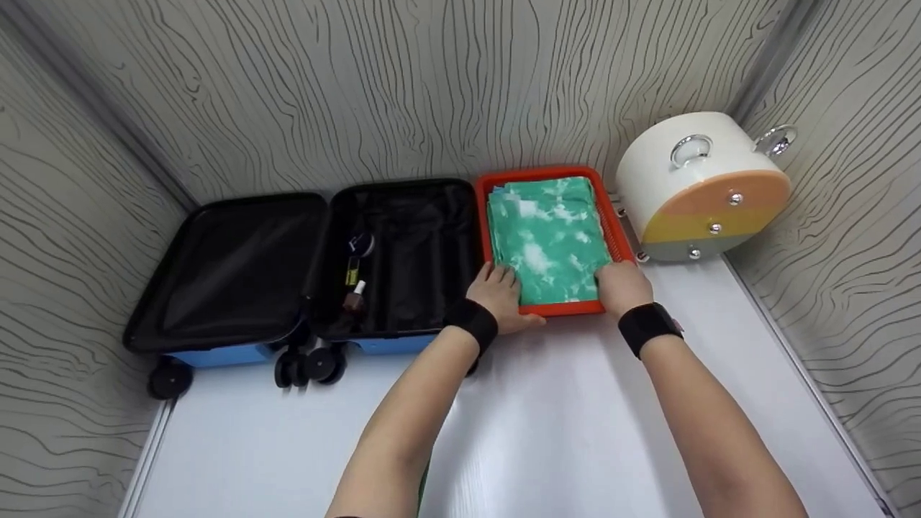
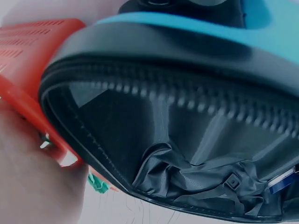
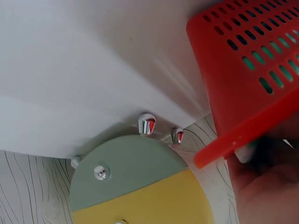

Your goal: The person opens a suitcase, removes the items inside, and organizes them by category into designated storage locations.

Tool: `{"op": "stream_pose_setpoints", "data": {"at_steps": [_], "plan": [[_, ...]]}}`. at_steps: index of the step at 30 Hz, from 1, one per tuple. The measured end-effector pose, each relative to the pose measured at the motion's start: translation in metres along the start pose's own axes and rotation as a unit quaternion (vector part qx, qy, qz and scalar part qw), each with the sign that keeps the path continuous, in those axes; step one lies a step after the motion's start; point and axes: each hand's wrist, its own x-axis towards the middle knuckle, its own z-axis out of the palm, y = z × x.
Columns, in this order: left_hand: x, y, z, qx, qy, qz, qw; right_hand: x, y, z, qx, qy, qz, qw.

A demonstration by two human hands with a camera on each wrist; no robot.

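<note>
A red basket holds a folded green-and-white cloth. At the basket's near left corner rests my left hand, its fingers fairly straight along the left rim and its thumb stretched out by the front rim. My right hand grips the near right corner of the basket, with its fingers curled over the rim beside the cloth. In the right wrist view, that hand reaches over the basket's rim, its fingertips partly hidden. The left wrist view shows my left hand beside the suitcase edge.
An open suitcase with black lining lies left of the basket, close against it. Inside are a dark round container and a small dropper-topped bottle. Right of the basket stands a white round cabinet with a striped front. Patterned walls enclose the back and sides.
</note>
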Motion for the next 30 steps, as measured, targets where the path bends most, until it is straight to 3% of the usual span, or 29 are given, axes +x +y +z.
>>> {"op": "stream_pose_setpoints", "data": {"at_steps": [15,20,25,30], "plan": [[-0.012,0.006,-0.005,-0.012,0.048,0.002,0.9988,0.006,0.007,0.005,0.04,0.011,0.027,0.999],[-0.01,0.005,-0.004,-0.014,0.053,-0.002,0.9985,0.007,0.009,0.01,0.041,0.05,0.006,0.998],[0.002,-0.001,0.002,-0.033,0.034,-0.018,0.9987,0.007,0.009,0.013,0.066,0.093,-0.016,0.993],[0.009,-0.008,0.003,-0.053,0.032,-0.028,0.9976,0.003,0.014,0.004,0.08,0.129,-0.037,0.988]]}}
